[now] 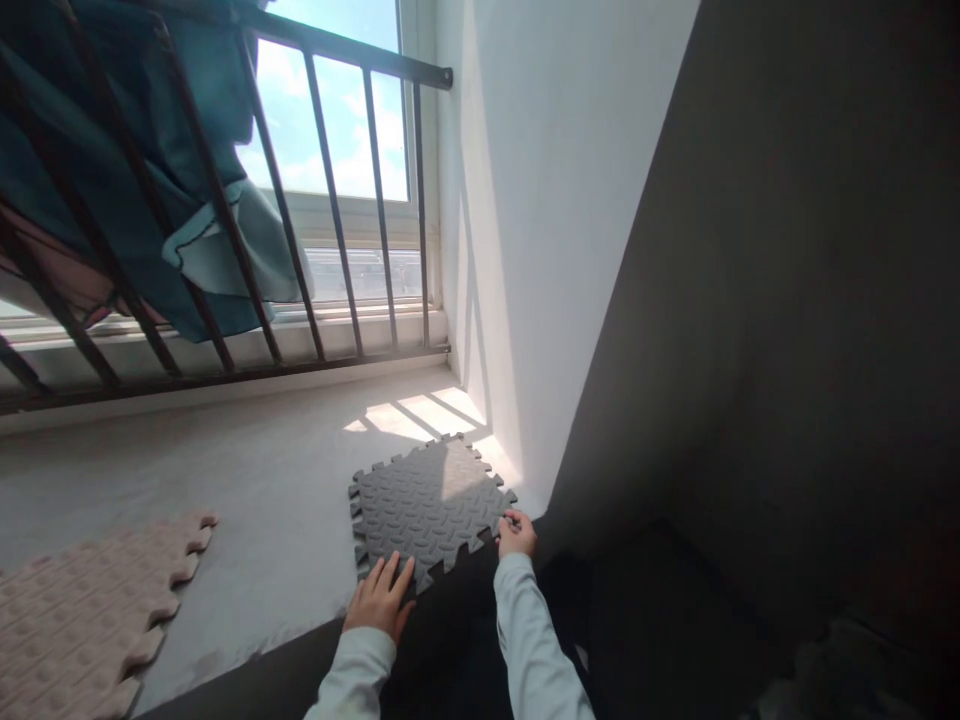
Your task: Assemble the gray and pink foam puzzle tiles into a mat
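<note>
A grey foam mat tile [424, 505] with jigsaw edges and a raised tread pattern lies on the window ledge, close to the side wall. It looks like a stack, since more than one layer of teeth shows along its left edge. My left hand [380, 595] rests on the tile's near left corner with fingers stretched and spread. At the near right corner my right hand [516, 533] pinches the edge of the tile between thumb and fingers.
A pinkish foam mat [90, 610] lies on the ledge [255, 490] at left. Dark metal railings [322, 150] stand before the window, with teal cloth [202, 150] behind the bars. A white wall [555, 200] rises at right. Below the ledge's front edge it is dark.
</note>
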Tool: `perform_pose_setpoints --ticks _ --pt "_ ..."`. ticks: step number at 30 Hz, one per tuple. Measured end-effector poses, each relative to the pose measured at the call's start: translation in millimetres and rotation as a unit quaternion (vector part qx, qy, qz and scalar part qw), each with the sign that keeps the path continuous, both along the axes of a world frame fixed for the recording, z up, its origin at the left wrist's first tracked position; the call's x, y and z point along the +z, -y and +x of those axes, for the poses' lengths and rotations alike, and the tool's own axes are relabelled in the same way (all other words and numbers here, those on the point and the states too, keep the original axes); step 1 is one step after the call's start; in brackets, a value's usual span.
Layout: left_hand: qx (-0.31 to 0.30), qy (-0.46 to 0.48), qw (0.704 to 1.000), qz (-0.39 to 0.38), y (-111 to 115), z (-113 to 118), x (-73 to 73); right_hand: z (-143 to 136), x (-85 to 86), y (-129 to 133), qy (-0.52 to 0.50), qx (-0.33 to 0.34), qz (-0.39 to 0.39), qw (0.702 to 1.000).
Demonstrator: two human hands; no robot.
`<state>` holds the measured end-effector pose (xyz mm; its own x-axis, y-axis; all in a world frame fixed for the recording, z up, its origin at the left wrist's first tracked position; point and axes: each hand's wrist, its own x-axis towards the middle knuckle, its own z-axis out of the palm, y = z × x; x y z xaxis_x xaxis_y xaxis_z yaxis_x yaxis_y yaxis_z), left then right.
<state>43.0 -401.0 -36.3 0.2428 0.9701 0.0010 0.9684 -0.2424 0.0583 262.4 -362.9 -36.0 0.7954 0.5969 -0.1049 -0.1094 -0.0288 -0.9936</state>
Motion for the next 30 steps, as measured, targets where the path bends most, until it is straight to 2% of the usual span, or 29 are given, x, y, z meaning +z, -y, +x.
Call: perform_pose_setpoints --ticks 6,11,19,30 --pt "0.002 0.028 0.998 -0.049 -29.0 27.7 3.3 16.0 -6.0 -1.3 -0.007 -0.05 0.007 0.999" --pt "-0.012 0.029 0.998 -0.062 -42.5 43.6 0.2 30.1 -7.0 0.4 -0.004 -0.055 -0.007 0.998" --pt "0.009 0.041 0.997 -0.068 -41.2 52.0 7.7 28.0 3.5 4.9 0.047 -0.019 -0.059 0.997" --pt "0.009 0.038 0.998 -0.051 -35.7 53.0 6.7 11.8 15.7 9.3 0.176 0.014 -0.143 0.974"
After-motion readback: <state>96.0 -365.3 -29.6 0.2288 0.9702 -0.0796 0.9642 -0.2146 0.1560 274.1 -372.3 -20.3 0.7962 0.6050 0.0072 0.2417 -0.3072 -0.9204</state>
